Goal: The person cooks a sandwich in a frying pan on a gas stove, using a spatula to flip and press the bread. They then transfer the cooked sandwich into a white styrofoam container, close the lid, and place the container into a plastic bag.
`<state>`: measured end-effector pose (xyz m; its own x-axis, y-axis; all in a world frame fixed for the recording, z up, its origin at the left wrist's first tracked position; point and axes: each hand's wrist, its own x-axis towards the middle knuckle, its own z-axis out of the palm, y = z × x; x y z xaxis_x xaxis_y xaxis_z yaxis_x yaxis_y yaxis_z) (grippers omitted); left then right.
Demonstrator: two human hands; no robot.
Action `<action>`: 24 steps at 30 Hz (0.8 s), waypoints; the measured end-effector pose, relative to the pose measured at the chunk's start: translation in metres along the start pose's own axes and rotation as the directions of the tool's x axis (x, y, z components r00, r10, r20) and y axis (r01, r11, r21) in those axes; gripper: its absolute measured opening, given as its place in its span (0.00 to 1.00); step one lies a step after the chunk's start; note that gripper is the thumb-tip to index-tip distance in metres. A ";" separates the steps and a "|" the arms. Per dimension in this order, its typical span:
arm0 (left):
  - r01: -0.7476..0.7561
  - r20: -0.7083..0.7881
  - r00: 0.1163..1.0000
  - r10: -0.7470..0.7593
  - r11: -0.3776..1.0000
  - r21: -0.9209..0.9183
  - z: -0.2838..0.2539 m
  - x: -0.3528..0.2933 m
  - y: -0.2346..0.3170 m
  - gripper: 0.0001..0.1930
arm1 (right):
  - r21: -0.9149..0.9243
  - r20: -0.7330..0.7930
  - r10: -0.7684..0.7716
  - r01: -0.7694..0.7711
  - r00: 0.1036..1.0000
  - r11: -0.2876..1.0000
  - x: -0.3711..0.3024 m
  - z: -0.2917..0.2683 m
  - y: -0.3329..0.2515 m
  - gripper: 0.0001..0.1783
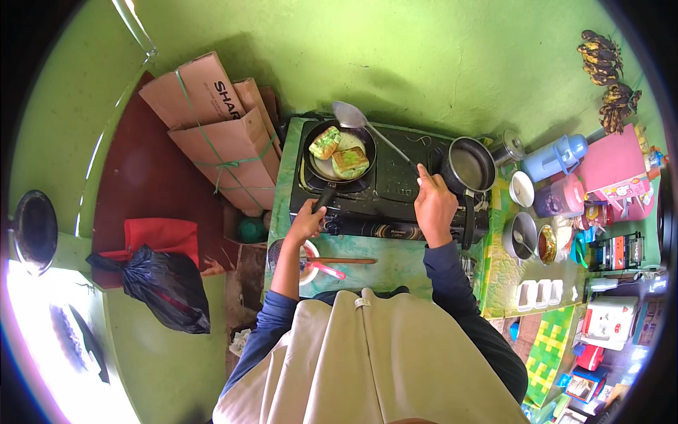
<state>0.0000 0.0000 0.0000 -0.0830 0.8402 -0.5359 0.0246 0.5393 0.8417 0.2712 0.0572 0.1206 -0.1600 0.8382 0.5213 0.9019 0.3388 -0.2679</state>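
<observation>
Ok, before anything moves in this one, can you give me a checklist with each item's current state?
1. Pan steadied: ok, the left hand grips its handle.
2. Turner in grip: ok, the right hand holds it.
3. Turner under a piece: not ok, its head is up by the pan's far rim.
4. Both pieces in the pan: ok, the nearer piece and the farther piece lie inside.
5. Flame lit: cannot tell, the pan hides its burner.
6. Pot handle clear of the stove front: not ok, it sticks out past the edge.
</observation>
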 end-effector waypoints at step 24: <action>0.018 -0.025 1.000 -0.018 1.000 0.021 0.003 -0.005 0.011 0.15 | 0.025 0.101 -0.047 0.044 0.994 0.999 -0.038 -0.028 -0.029 0.19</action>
<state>0.0040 0.0021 0.0121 -0.1078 0.8287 -0.5492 0.0435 0.5558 0.8302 0.2626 0.0038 0.1308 -0.2415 0.8604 0.4489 0.8838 0.3860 -0.2643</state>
